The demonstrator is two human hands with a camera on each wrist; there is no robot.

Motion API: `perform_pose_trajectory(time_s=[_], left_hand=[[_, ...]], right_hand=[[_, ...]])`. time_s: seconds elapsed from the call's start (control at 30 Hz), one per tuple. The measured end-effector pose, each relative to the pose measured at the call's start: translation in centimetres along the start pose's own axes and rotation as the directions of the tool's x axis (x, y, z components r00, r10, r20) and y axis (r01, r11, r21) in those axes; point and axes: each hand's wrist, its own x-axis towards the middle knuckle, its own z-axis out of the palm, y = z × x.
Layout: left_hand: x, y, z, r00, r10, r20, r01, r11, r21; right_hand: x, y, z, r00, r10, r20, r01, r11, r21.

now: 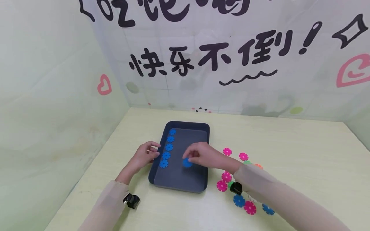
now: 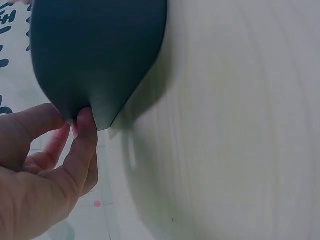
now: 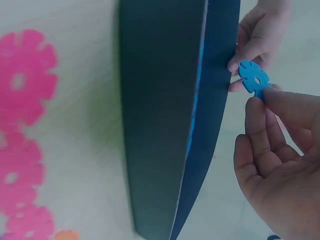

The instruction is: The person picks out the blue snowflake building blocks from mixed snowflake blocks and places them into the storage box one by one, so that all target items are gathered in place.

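The right sleeve (image 1: 283,195) lies nearest the camera, slanting in from 4 o'clock over loose snowflake discs (image 1: 250,208) in pink, blue, green and orange. From it the right hand (image 1: 203,155) reaches over the dark rectangular tray (image 1: 180,188), thumb and finger pinched on the edge of a blue snowflake disc (image 1: 187,163), held above the floor of the tray just toward 4 o'clock from its centre. Five more blue discs (image 1: 169,147) line the tray's inner side from 11 o'clock to about 8. At 9 o'clock the left hand (image 1: 143,153) touches the tray's wall; whether it pinches the rim or merely rests there cannot be told.

The fingertip hold looks slight, so the disc could slip and land askew. If it is meant for the row, little room seems left at the 7 o'clock end; a careless placement could overlap the lowest disc or knock the line crooked. A push from the left hand might turn the tray, and the low right forearm, with its wrist camera (image 1: 236,188), could sweep the loose discs aside.

The worktop (image 1: 295,144) is pale, faintly grained wood. Toward 12 o'clock hangs a whitish backdrop (image 1: 179,93) with black Chinese lettering (image 1: 215,61); a pink heart (image 1: 105,92) marks the pale side wall (image 1: 52,106) at 10 o'clock.
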Motion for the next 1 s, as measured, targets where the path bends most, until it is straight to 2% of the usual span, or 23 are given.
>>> perform_pose_trajectory(time_s=[0.1, 0.27, 0.53, 0.73, 1.0], left_hand=[[0.1, 0.0, 0.0, 1.000, 0.000, -0.001, 0.000, 1.000, -0.005], [0.0, 0.2, 0.1, 1.000, 0.006, 0.002, -0.006, 1.000, -0.013], [0.0, 0.2, 0.0, 1.000, 0.009, 0.004, -0.009, 1.000, -0.003], [0.0, 0.1, 0.0, 1.000, 0.006, 0.002, -0.006, 1.000, -0.004], [0.0, 0.2, 0.0, 1.000, 0.006, 0.001, -0.006, 1.000, -0.002]], right_hand=[[1.9, -0.1, 0.3, 0.998, -0.016, 0.062, 0.016, 1.000, -0.005], [4.3, 0.3, 0.7, 0.983, 0.005, 0.183, -0.001, 1.000, -0.021], [6.5, 0.8, 1.4, 0.949, 0.082, 0.305, -0.058, 0.995, -0.087], [7.0, 0.8, 1.8, 0.935, 0.123, 0.334, -0.077, 0.986, -0.147], [7.1, 1.0, 2.0, 0.943, 0.119, 0.312, -0.043, 0.969, -0.242]])
